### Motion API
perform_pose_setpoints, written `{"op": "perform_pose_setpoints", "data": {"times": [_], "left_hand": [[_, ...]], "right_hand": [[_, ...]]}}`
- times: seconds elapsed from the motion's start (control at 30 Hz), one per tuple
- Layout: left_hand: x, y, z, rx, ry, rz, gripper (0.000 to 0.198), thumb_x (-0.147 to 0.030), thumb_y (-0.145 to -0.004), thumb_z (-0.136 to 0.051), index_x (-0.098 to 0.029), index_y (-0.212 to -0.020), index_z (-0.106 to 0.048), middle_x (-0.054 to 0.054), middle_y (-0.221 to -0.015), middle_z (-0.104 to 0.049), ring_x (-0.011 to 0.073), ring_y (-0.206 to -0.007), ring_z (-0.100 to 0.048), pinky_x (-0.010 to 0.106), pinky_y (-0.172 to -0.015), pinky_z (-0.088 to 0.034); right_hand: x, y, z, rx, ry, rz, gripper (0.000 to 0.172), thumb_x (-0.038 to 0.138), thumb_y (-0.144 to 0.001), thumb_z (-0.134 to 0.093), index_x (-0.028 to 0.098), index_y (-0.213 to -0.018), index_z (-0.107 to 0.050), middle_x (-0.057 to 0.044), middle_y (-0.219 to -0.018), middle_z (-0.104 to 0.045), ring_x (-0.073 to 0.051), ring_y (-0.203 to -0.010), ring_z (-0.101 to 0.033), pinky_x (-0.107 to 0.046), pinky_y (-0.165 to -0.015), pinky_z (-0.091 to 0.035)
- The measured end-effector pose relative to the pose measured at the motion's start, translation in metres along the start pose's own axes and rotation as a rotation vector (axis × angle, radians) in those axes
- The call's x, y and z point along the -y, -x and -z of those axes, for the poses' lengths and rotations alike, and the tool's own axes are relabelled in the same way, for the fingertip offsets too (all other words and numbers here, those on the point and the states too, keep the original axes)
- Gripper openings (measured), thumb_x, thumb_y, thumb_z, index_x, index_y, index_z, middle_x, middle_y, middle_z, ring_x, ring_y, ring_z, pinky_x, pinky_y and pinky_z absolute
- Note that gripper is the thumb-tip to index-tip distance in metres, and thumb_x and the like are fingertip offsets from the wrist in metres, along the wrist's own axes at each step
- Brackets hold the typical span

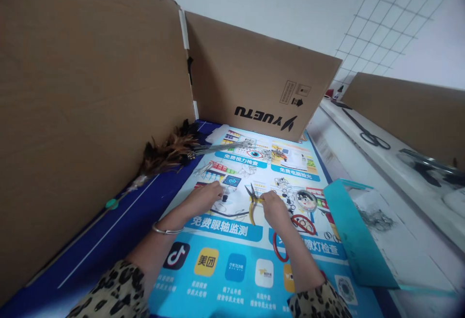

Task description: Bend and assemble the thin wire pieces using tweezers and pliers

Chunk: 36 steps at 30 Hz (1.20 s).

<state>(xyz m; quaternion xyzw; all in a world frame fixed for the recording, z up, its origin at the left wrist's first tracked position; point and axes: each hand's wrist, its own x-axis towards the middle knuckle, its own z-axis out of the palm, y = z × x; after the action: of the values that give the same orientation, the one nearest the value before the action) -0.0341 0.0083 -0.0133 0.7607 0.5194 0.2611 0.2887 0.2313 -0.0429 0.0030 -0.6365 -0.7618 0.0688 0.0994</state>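
Observation:
My right hand (273, 206) grips a pair of pliers (251, 202) with yellow handles. Their dark jaws are spread and point away from me. Over the printed sheet, my left hand (207, 198) has its fingers pinched together; whatever is in them is too small to make out. A thin dark curved strip (234, 214) lies on the sheet between the hands. Just right of my right hand are small black pieces (288, 202), a round container (306, 201) with a cartoon face, and a red-handled tool (303, 224), partly hidden by my forearm.
Cardboard panels (254, 71) wall off the left and back. Brown feathers (169, 148) and a bundle of thin wires (221, 146) lie at the left rear. A turquoise box (358, 235) with tangled wire stands at right. Scissors (374, 139) rest on the white ledge.

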Motion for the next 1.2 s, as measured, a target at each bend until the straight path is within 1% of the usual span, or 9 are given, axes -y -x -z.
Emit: {"op": "perform_pose_setpoints", "data": {"times": [0.13,0.23,0.4,0.5,0.6,0.77,0.97,1.07,1.2], "left_hand": [[0.005,0.000,0.004,0.085,0.018,-0.081,0.009,-0.026,-0.073,-0.052,-0.020,-0.069,-0.058,0.003,-0.082,-0.058,0.0178,-0.074,-0.053,0.026,-0.070,-0.036],[0.004,0.002,0.009,0.091,0.159,-0.045,0.013,-0.028,-0.077,-0.047,-0.020,-0.072,-0.056,0.002,-0.074,-0.057,0.0166,-0.068,-0.051,0.025,-0.064,-0.037],[-0.011,0.003,0.005,0.060,0.482,0.029,0.013,-0.031,-0.081,-0.045,-0.020,-0.075,-0.051,-0.003,-0.062,-0.053,0.0112,-0.053,-0.045,0.022,-0.052,-0.035],[-0.027,0.007,-0.007,0.002,0.775,0.099,0.014,-0.033,-0.079,-0.052,-0.019,-0.081,-0.049,-0.003,-0.066,-0.053,0.0085,-0.049,-0.044,0.020,-0.048,-0.034],[-0.042,0.014,-0.021,0.038,1.093,0.207,0.028,-0.035,-0.076,-0.059,-0.017,-0.096,-0.052,-0.002,-0.068,-0.053,0.0077,-0.052,-0.046,0.019,-0.050,-0.036],[-0.061,0.028,-0.034,0.210,1.317,0.258,0.029,-0.033,-0.075,-0.064,-0.015,-0.096,-0.058,-0.002,-0.060,-0.049,0.0054,-0.048,-0.043,0.018,-0.047,-0.033],[-0.072,0.038,-0.038,0.204,1.389,0.256,0.021,-0.031,-0.076,-0.064,-0.016,-0.090,-0.061,-0.002,-0.063,-0.051,0.0042,-0.046,-0.043,0.017,-0.045,-0.033],[-0.071,0.038,-0.035,0.236,1.399,0.225,0.025,-0.031,-0.074,-0.065,-0.017,-0.094,-0.060,-0.002,-0.064,-0.052,0.0044,-0.044,-0.042,0.017,-0.044,-0.034],[-0.062,0.032,-0.014,0.209,1.281,0.192,0.028,-0.032,-0.075,-0.064,-0.016,-0.097,-0.059,-0.001,-0.066,-0.055,0.0060,-0.048,-0.047,0.018,-0.048,-0.037]], "right_hand": [[-0.005,-0.003,0.004,-0.050,-0.240,0.016,0.021,0.013,-0.084,-0.037,0.020,-0.095,-0.054,-0.006,-0.100,-0.053,-0.016,-0.091,-0.050,-0.026,-0.079,-0.038],[-0.010,-0.004,0.006,-0.031,-0.453,-0.009,0.017,0.016,-0.081,-0.041,0.020,-0.091,-0.054,-0.005,-0.096,-0.055,-0.016,-0.088,-0.053,-0.027,-0.078,-0.041],[-0.007,-0.003,0.006,0.114,-1.025,-0.056,0.015,0.023,-0.079,-0.048,0.019,-0.093,-0.052,0.000,-0.074,-0.058,-0.014,-0.068,-0.058,-0.029,-0.069,-0.047],[0.005,0.001,0.004,0.131,-1.327,-0.062,0.016,0.028,-0.076,-0.056,0.019,-0.090,-0.054,0.002,-0.069,-0.058,-0.013,-0.063,-0.058,-0.031,-0.067,-0.047],[0.018,0.005,-0.001,0.122,-1.519,-0.113,0.021,0.029,-0.075,-0.060,0.019,-0.092,-0.058,0.001,-0.066,-0.058,-0.012,-0.059,-0.057,-0.030,-0.064,-0.046],[0.029,0.012,-0.003,0.224,-1.688,-0.201,0.028,0.031,-0.070,-0.067,0.018,-0.094,-0.061,0.001,-0.062,-0.057,-0.013,-0.057,-0.055,-0.030,-0.061,-0.043],[0.035,0.018,0.011,0.330,-1.762,-0.210,0.032,0.033,-0.067,-0.071,0.017,-0.093,-0.062,0.003,-0.057,-0.048,-0.009,-0.050,-0.043,-0.023,-0.048,-0.035],[0.041,0.021,0.016,0.457,-1.781,-0.201,0.030,0.035,-0.072,-0.068,0.016,-0.095,-0.060,0.007,-0.052,-0.033,-0.004,-0.043,-0.025,-0.018,-0.040,-0.019],[0.041,0.025,0.022,0.592,-1.776,-0.204,0.029,0.035,-0.076,-0.065,0.015,-0.097,-0.059,0.009,-0.052,-0.025,-0.003,-0.042,-0.017,-0.017,-0.038,-0.012]]}}
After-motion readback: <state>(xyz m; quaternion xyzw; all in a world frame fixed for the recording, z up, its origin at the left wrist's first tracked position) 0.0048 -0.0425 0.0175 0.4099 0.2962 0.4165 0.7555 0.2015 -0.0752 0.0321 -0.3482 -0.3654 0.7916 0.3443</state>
